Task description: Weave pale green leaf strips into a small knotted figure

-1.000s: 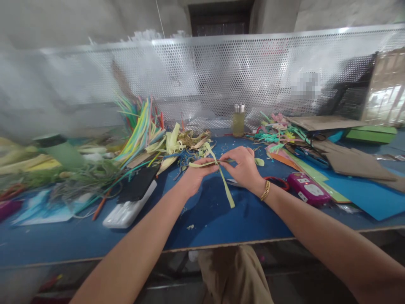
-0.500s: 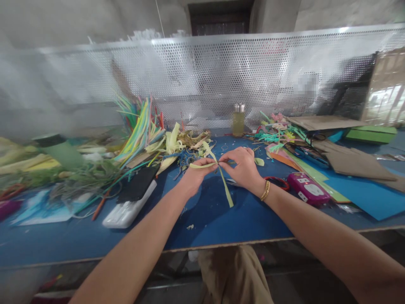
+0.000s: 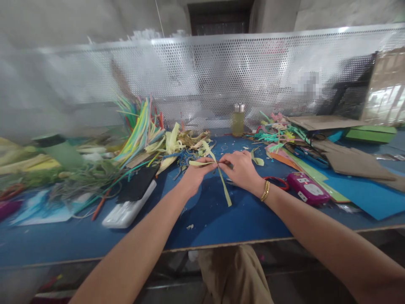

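Observation:
Over the blue table, both my hands pinch pale yellow-green paper strips that cross between them. My left hand is closed on the left end of one strip. My right hand, with a gold bangle on the wrist, is closed on the crossing point. One strip end hangs down toward the table. A small strip piece lies just right of my right hand.
A heap of coloured paper strips lies at the left, with a white and black device in front. A small bottle stands by the perforated metal screen. A pink device, red-handled scissors and card sheets lie right.
My right hand has closed tighter and shifted slightly down and left onto the crossing strips. The hanging strip end has moved a little left. My left hand stays almost still.

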### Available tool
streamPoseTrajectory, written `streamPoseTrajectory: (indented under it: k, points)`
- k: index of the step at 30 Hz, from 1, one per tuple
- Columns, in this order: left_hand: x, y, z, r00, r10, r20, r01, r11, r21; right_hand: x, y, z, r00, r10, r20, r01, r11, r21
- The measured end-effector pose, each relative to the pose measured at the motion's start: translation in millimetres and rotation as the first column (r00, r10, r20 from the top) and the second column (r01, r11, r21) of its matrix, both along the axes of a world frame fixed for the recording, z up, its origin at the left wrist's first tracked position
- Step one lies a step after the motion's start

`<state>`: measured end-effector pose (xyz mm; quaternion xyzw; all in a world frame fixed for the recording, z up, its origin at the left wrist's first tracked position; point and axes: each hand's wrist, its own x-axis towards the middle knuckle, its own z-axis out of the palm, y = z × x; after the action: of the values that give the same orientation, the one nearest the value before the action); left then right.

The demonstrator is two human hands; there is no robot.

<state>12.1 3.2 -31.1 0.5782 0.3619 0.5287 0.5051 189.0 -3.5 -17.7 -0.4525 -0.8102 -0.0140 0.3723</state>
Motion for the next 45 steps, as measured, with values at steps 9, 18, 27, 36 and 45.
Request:
streamPoseTrajectory:
  k: [9,18,27,36,45]
  points:
    - [2,0,-1.9,0.998,0.008,0.065,-0.004,0.998,-0.057,-1,-2,0.1,0.999,0.021,0.033,-0.02,1.0,-0.011]
    - [1,0,-1.7,1.0,-0.004,0.023,0.005,0.998,-0.056,-2,-2,1.5,0.997,0.079,-0.01,-0.079,0.996,-0.03]
    - [-4,4,-2.0,0.999,-0.037,-0.027,0.034,0.996,-0.084,-5,-1,5.1,0.972,0.176,-0.156,-0.192,0.977,-0.093]
    - [-10,4,-0.4,0.996,-0.049,-0.081,0.042,0.996,-0.08,-1,5,-0.3,0.937,0.239,-0.254,-0.291,0.938,-0.191]
    - [-9,1,1.3,0.994,-0.088,-0.069,0.08,0.99,-0.114,0,10,-1.4,0.857,0.228,-0.462,-0.373,0.893,-0.251]
